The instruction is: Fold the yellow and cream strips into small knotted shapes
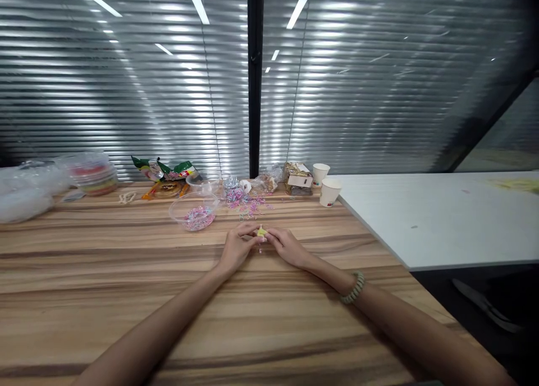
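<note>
My left hand (239,246) and my right hand (289,246) meet over the middle of the wooden table (269,318). Between their fingertips they pinch a small yellow piece (261,231) with pinkish-white edges, too small to make out fully. A tiny pink and white bit (260,251) shows just below it. Beyond my left hand stands a clear round bowl (194,210) holding many small pink, white and bluish pieces. More such small pieces (252,207) lie loose on the wood beyond my hands.
Behind are a second clear container (202,184), green snack packaging (168,171), a gold box (298,175) and two paper cups (329,193). Stacked plastic tubs (93,173) and clear bags (25,192) stand far left. A white table (438,217) adjoins on the right.
</note>
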A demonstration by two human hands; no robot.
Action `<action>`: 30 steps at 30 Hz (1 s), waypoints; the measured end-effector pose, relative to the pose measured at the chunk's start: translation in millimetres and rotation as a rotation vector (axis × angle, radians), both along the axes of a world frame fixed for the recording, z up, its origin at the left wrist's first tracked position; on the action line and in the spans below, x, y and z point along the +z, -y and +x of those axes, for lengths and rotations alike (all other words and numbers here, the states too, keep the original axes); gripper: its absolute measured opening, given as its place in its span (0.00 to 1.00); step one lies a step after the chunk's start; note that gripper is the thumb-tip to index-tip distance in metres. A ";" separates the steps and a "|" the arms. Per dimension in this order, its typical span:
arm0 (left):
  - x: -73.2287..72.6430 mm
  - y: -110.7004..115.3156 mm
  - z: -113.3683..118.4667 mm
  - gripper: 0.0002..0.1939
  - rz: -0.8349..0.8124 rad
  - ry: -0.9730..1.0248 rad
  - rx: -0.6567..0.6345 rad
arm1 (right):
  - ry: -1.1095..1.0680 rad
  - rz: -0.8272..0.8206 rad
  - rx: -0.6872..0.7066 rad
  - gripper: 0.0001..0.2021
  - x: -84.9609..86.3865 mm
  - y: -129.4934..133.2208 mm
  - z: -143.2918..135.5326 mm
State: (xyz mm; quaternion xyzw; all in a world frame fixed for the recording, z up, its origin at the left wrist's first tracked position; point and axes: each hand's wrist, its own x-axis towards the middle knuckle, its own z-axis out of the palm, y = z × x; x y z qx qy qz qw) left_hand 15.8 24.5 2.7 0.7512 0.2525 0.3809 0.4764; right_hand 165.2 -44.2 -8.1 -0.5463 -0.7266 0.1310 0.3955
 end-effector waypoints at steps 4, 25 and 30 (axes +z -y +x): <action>-1.0 -1.5 -0.1 0.15 0.034 -0.019 0.016 | 0.018 -0.011 0.008 0.12 1.2 0.1 -0.2; -1.8 -2.5 -1.6 0.14 0.085 -0.064 -0.049 | 0.051 0.107 0.080 0.11 1.2 0.3 3.4; 2.2 -0.4 0.7 0.14 0.109 -0.094 -0.026 | -0.010 0.145 0.004 0.11 2.6 2.3 0.9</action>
